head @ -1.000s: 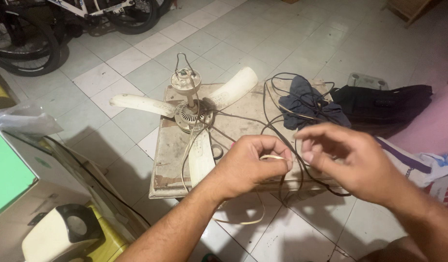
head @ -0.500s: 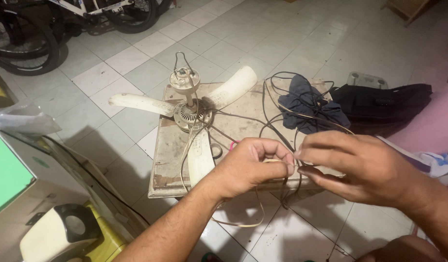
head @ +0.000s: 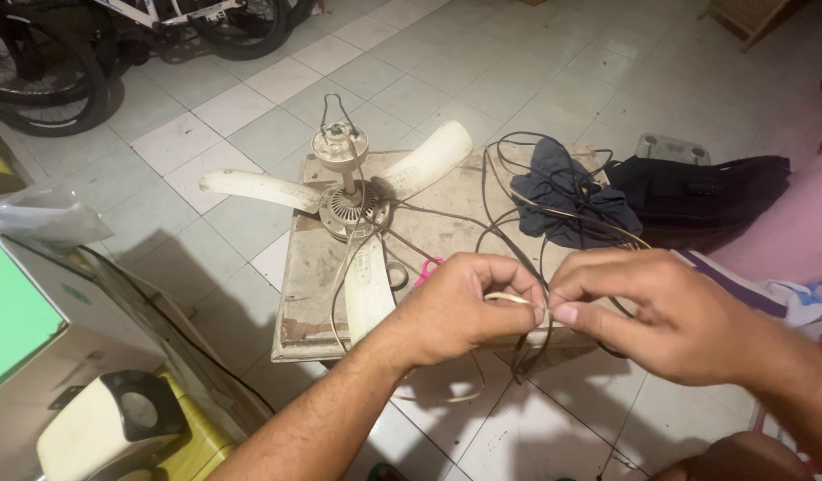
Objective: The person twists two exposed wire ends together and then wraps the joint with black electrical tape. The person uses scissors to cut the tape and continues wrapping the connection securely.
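Cream wire (head: pixel 509 299) is pinched between the fingertips of the left hand (head: pixel 455 307) and right hand (head: pixel 660 312), meeting above the worn board's (head: pixel 304 303) front edge, so its end is steadied while the ceiling fan (head: pixel 353 200) lies behind.

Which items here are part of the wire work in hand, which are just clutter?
In use:
left hand and right hand, pinching the cream wire
black cables
ceiling fan on the worn board

Lying about:
dark blue cloth
black bag
bicycle wheels
pink-handled scissors
green-faced box
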